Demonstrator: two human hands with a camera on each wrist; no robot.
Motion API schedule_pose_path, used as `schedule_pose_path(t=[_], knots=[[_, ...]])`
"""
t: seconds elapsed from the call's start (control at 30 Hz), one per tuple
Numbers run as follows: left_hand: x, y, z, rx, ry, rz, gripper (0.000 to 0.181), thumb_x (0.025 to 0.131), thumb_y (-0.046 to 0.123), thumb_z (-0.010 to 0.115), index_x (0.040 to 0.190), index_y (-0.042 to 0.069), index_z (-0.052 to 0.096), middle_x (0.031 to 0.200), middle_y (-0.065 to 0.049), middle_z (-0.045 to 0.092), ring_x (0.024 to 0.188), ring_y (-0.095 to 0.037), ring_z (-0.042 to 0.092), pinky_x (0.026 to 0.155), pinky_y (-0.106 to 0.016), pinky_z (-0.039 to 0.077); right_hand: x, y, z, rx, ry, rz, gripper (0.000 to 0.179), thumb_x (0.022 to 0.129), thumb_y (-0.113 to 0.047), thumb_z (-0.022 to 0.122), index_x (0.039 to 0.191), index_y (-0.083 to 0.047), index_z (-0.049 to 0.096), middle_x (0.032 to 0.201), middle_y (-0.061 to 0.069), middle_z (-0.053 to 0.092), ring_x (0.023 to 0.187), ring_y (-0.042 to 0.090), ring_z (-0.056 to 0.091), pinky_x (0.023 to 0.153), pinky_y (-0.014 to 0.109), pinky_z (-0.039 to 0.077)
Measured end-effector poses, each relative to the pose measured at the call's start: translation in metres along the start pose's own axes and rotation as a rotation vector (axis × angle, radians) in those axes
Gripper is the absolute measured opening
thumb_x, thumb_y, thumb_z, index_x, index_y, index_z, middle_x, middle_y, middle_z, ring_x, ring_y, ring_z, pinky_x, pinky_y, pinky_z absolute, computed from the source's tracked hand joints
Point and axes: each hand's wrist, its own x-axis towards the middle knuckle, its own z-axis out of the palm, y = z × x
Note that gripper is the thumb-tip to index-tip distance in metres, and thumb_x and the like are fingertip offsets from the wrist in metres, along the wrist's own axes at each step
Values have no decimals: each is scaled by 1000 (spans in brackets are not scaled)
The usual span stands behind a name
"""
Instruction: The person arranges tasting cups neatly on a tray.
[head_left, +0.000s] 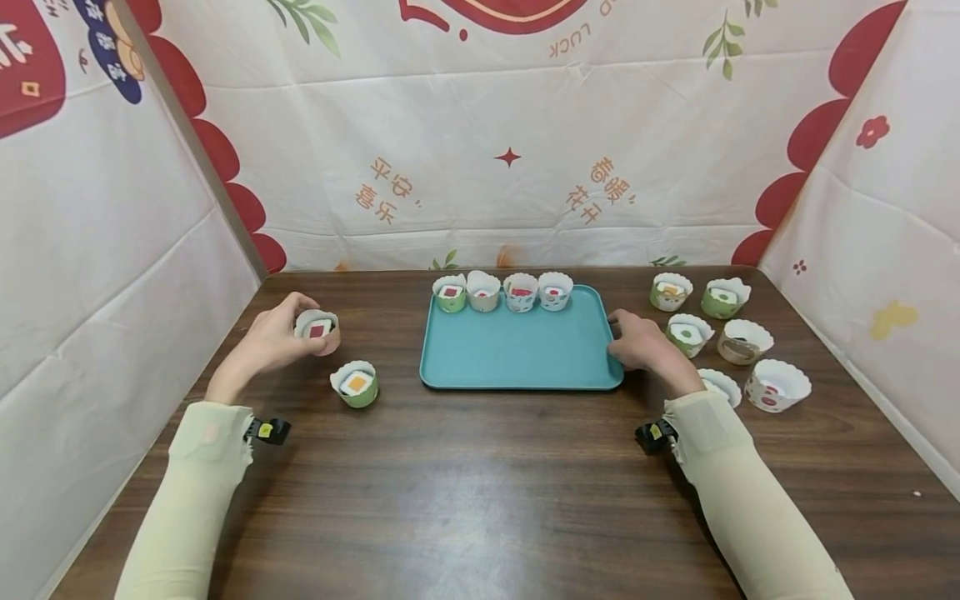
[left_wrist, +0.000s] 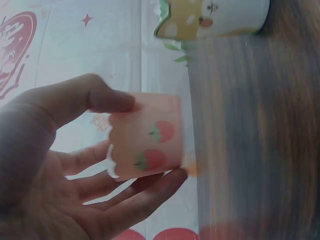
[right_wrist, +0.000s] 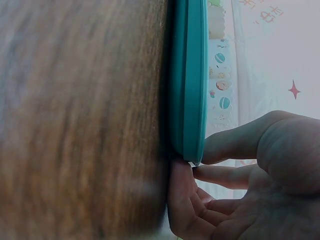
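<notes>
My left hand (head_left: pixel 273 335) holds a pink paper baking cup (left_wrist: pixel 150 135) with strawberries printed on it, thumb on one side and fingers on the other. A white piece with a dark red square lies inside this cup. Close to that hand stands a green paper cup (head_left: pixel 360 392) with a yellow-marked piece in it. On the right, my right hand (head_left: pixel 641 340) pinches the right edge of a teal tray (head_left: pixel 517 350), the thumb at its rim and a finger low against its side. Several filled paper cups (head_left: pixel 483 292) line the tray's far edge.
Several more paper cups (head_left: pixel 723 298) stand right of the tray, one partly hidden behind the right forearm. The brown wooden table (head_left: pixel 450 483) is bounded by a printed white cloth (head_left: pixel 480 192) at the back and sides.
</notes>
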Motion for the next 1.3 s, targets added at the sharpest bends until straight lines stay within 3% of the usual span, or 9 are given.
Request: schedule_pose_path(t=[0.4,0.67,0.83,1.1,1.3], knots=[[8,15,8,-79,146,46,56,88,26,78,137,8,57,118,-19,67,100,-32,60,78,-34,45,-1,0,-1,3,-5,11,64,94,-5,46,154,10,31,143,38,45,96,36,59,62,28,50],[17,31,13,-160,173,45,69,88,32,80,144,4,49,129,-21,63,106,-32,60,83,-34,47,-2,4,0,-2,-8,5,64,94,-5,46,153,11,30,142,39,45,97,37,58,63,28,50],[23,42,18,-197,193,51,67,88,29,79,142,2,49,134,-22,63,107,-33,61,85,-35,49,-1,3,1,7,-13,3,64,94,-5,46,154,11,30,142,38,45,94,35,59,61,28,49],[36,69,30,-242,186,60,65,87,37,80,137,7,54,124,-16,65,107,-28,60,84,-35,50,-1,1,-1,9,-12,-5,64,94,-5,47,153,12,30,143,38,44,96,36,59,62,27,51],[44,88,39,-274,153,81,57,87,34,80,132,9,56,120,-12,66,103,-25,59,81,-32,49,0,1,-1,16,-12,-4,64,94,-5,46,153,12,31,144,38,44,96,36,59,62,27,51]])
